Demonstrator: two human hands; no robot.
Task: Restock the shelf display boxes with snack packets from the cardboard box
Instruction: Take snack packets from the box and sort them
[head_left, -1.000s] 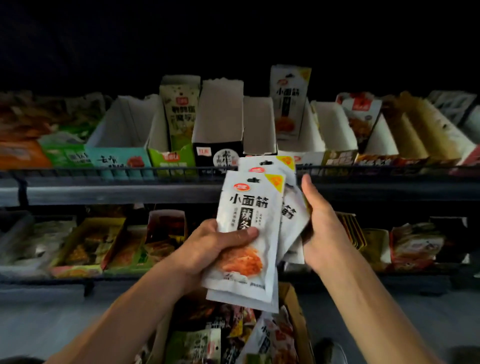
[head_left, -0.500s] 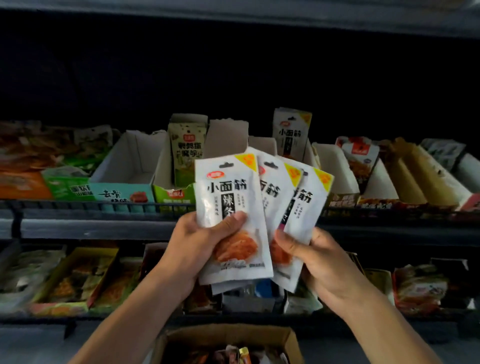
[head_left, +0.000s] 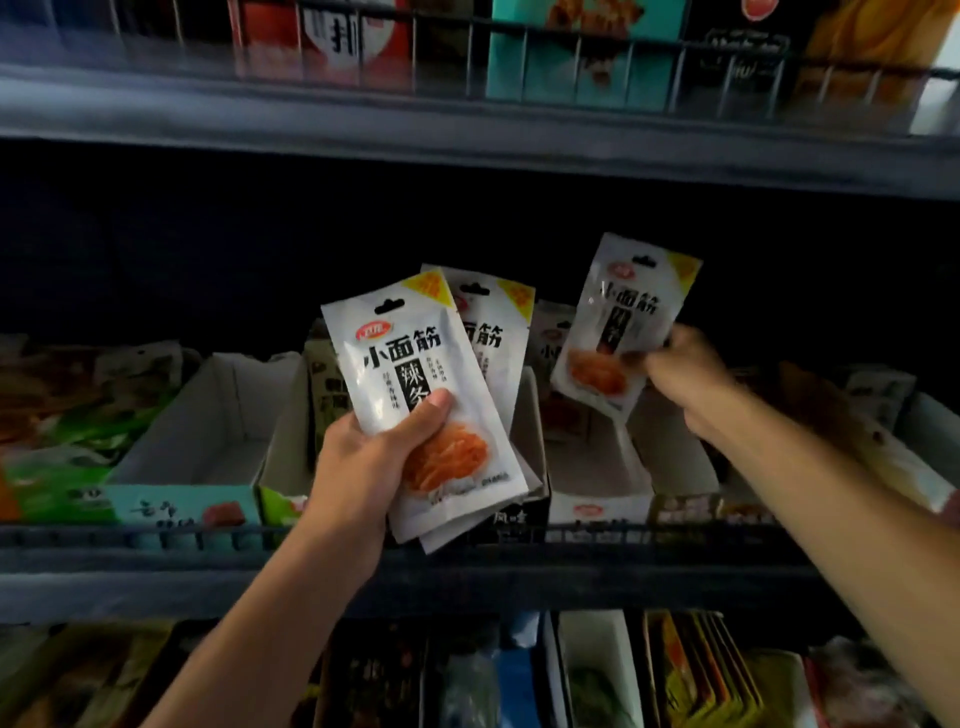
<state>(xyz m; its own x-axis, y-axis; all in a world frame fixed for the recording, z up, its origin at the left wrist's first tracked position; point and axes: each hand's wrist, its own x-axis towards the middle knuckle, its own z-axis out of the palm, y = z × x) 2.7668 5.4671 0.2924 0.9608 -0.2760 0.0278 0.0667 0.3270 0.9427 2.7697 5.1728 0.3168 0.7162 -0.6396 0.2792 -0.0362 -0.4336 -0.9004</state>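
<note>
Holding a small stack of white snack packets (head_left: 415, 395), the left hand (head_left: 363, 467) has its thumb pressed on the front one and its fingers wrapped behind. The right hand (head_left: 675, 379) pinches one more white packet (head_left: 618, 322) by its edge, up above a white display box (head_left: 602, 499) on the middle shelf (head_left: 156, 566). Another packet like it may stand in that box, but it is dim there. The cardboard box is out of view.
</note>
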